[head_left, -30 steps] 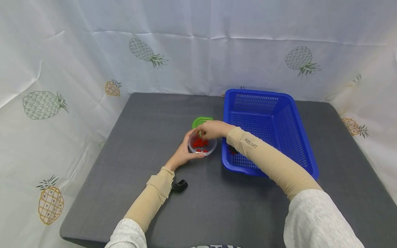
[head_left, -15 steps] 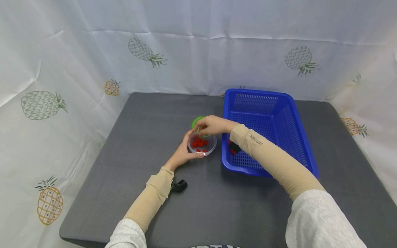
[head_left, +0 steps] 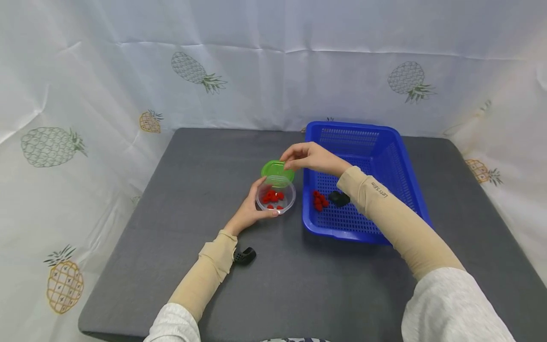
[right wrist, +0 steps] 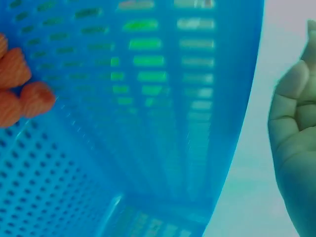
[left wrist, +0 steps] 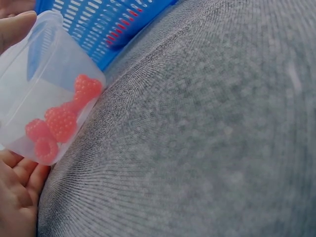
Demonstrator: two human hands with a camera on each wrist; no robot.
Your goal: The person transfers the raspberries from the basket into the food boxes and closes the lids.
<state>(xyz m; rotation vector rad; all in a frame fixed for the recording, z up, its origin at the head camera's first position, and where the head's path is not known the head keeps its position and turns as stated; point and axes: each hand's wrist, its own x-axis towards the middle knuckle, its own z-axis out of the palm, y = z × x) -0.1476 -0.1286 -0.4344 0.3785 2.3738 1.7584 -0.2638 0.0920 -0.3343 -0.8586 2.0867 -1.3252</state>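
My left hand (head_left: 252, 209) grips a round clear plastic container (head_left: 288, 202) by its side, thumb in front and fingers behind. Several raspberries (head_left: 271, 196) lie inside it; the left wrist view shows raspberries (left wrist: 61, 123) through the wall of the tilted container. Directly behind stands the green lid (head_left: 273, 168). Above the lid's right side hovers my right hand (head_left: 315, 157), its fingers loosely bent with nothing visible between them. More raspberries (head_left: 319, 200) sit in the left part of the blue basket (head_left: 335, 233); some of these raspberries (right wrist: 19, 94) appear in the right wrist view.
The perforated basket occupies the right side of the dark grey table (head_left: 273, 294), its raised rim passing under my right forearm. A white curtain (head_left: 256, 90) with pineapple prints hangs behind. Black wrist-worn devices (head_left: 245, 256) show below my forearms.
My right hand has come up out of the container and moved back and to the right, uncovering the green lid and the basket's raspberries. My left hand keeps holding the container in place.
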